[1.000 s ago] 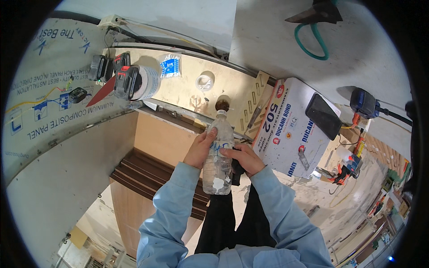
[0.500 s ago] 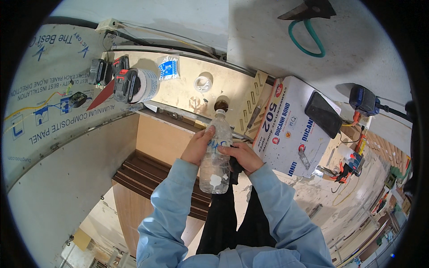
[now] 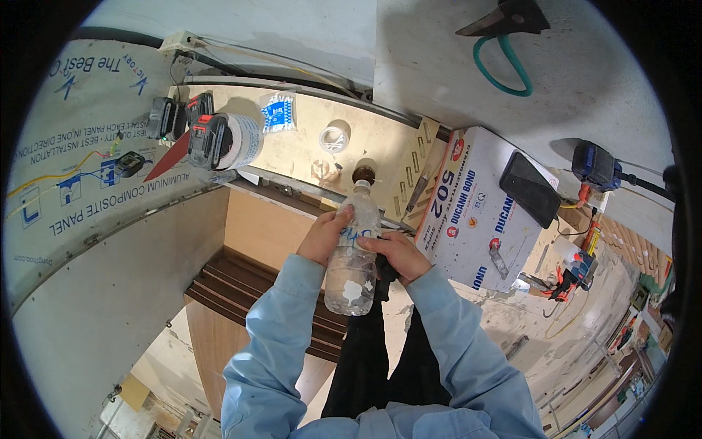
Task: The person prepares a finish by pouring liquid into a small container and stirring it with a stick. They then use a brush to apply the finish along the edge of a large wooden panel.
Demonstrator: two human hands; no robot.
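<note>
A clear plastic bottle (image 3: 352, 271) with blue marks and white label scraps is held between both hands, tilted with its neck pointing away from me. My left hand (image 3: 322, 238) grips its left side near the shoulder. From the right, my right hand (image 3: 404, 257) wraps its middle, thumb across the front. Under that hand a dark item (image 3: 386, 272) partly shows; I cannot make out what it is. The bottle's mouth is at a small round brown container (image 3: 363, 171) on the narrow shelf (image 3: 300, 157). Whether they touch, or liquid flows, I cannot tell.
Beyond the bottle are a small white cup (image 3: 334, 139) and a blue-and-white packet (image 3: 278, 113). Tool batteries (image 3: 208, 140) and a tape roll (image 3: 245, 137) stand at the left. On the right, a phone (image 3: 528, 189) lies on a white carton (image 3: 468, 212), beside a utility knife (image 3: 418, 190).
The bottle's base has shifted very slightly away from me and to the left. Both hands keep their grip; the view itself has moved a little.
</note>
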